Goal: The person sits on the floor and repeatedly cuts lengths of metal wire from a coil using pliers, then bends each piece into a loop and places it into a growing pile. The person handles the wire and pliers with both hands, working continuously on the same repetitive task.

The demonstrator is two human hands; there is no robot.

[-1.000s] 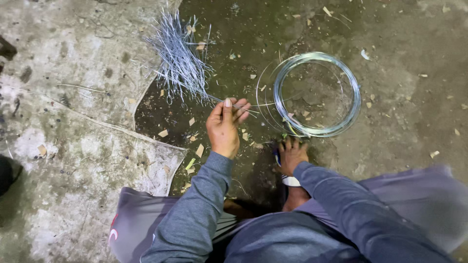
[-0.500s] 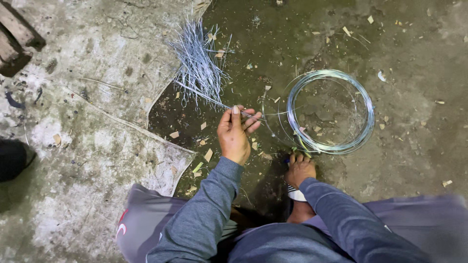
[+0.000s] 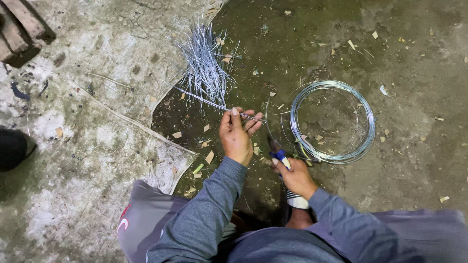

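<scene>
Now the right hand point(image 3: 295, 176) has come up off the floor with a cutting tool in it, a pair of pliers or cutters point(image 3: 278, 152) with blue handles, its nose pointing up toward the wire. A second ago that hand was resting low by the coil with nothing showing in it; so the cutting part of the work looks about to begin. Its grip is closed round the handles, though I cannot tell whether the tool's jaws are open or shut.

The left hand point(image 3: 236, 134) has hardly shifted. Its grip is pinched, thumb and fingers closed on a thin strand of wire point(image 3: 207, 101) that runs up and left toward the bundle of cut wire pieces point(image 3: 207, 65) lying on the floor, and rightward toward the coil of wire point(image 3: 332, 122), which lies flat on the dark floor just right of both hands. The tool's tip sits just below and right of the pinched strand, near but, as far as I can see, not yet on it.

Small wood chips point(image 3: 210, 157) are scattered about, and a block of wood point(image 3: 22, 29) lies at the upper left on the pale concrete floor point(image 3: 73, 170).
</scene>
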